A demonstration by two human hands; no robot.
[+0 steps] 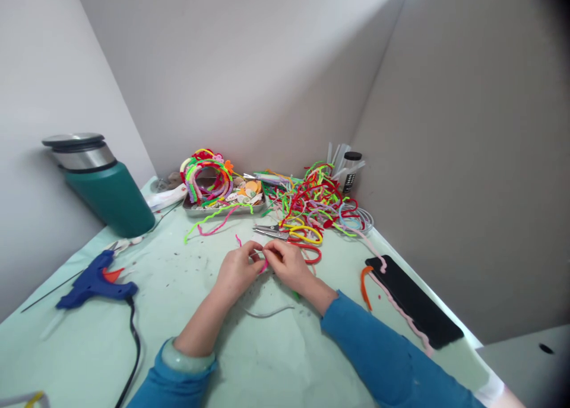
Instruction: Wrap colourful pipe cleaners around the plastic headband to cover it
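My left hand and my right hand meet over the middle of the table, fingertips pinched close together. Between them is a short bright pink pipe cleaner, and another bit of pink sticks out behind the left hand. A thin pale strand seems to run between the fingertips, too small to make out. Just below the hands a grey wire lies curved on the cloth. Beyond the right hand lie scissors with yellow handles and scissors with red handles, partly hidden by that hand.
At left are a blue glue gun with a black cord and a green bottle. Behind, a metal tray holds pipe-cleaner rings and small pieces. A pipe-cleaner heap lies back right, a black phone-like slab at right.
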